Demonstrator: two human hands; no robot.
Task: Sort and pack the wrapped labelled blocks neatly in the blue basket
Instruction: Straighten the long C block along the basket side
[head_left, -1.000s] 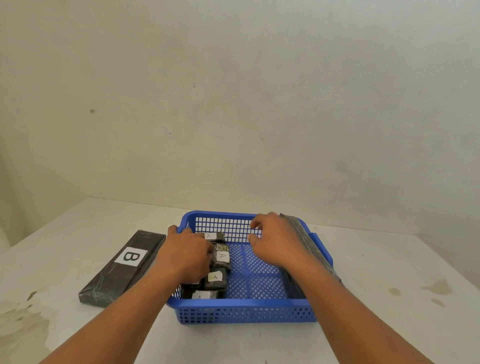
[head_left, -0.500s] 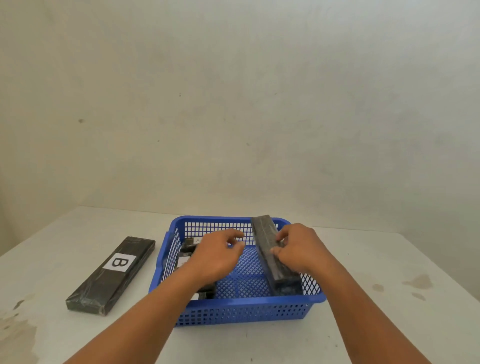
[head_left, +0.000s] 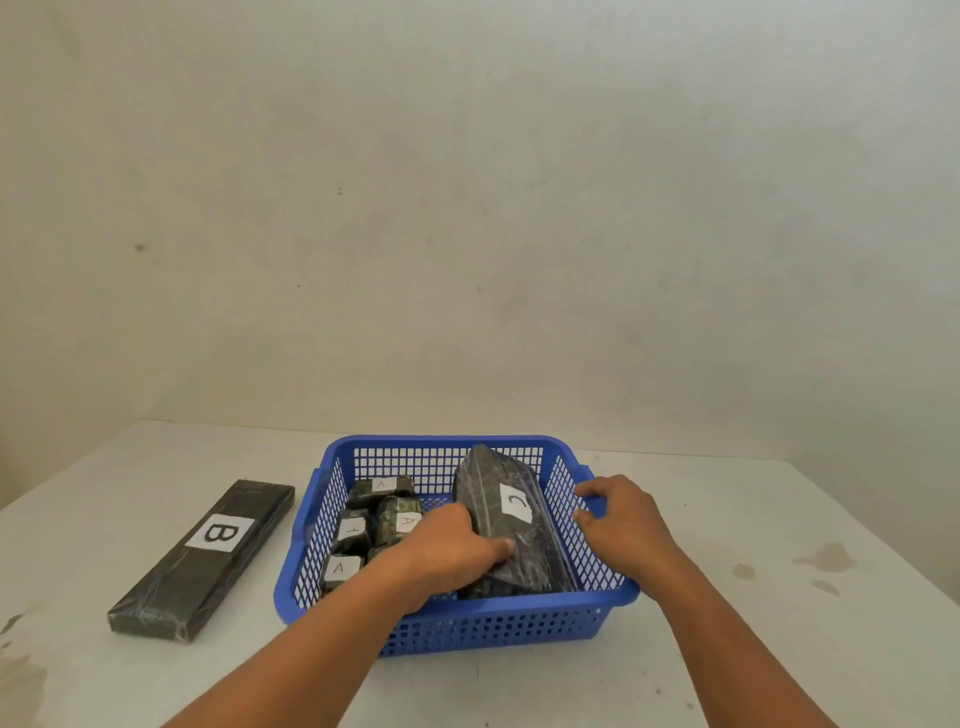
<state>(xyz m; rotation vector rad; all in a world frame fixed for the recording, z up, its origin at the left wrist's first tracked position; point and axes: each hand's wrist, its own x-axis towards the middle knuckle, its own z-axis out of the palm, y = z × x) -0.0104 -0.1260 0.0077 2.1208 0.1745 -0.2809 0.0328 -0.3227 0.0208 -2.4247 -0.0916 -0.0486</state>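
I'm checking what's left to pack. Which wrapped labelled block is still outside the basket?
The long block labelled B, flat on the table left of the blue basket; the others lie inside it.

L hand (head_left: 452, 553) palm down, fingers closed in a grip; R hand (head_left: 621, 522) loosely open, fingers curled.

A white worktop (head_left: 727, 649) fills the lower frame, with brownish stains (head_left: 826, 558) at lower right; a plain pale wall (head_left: 467, 208) stands above.

The basket (head_left: 488, 623) is blue mesh; the blocks are black-wrapped with white labels, B block (head_left: 202, 558), C block (head_left: 511, 525).
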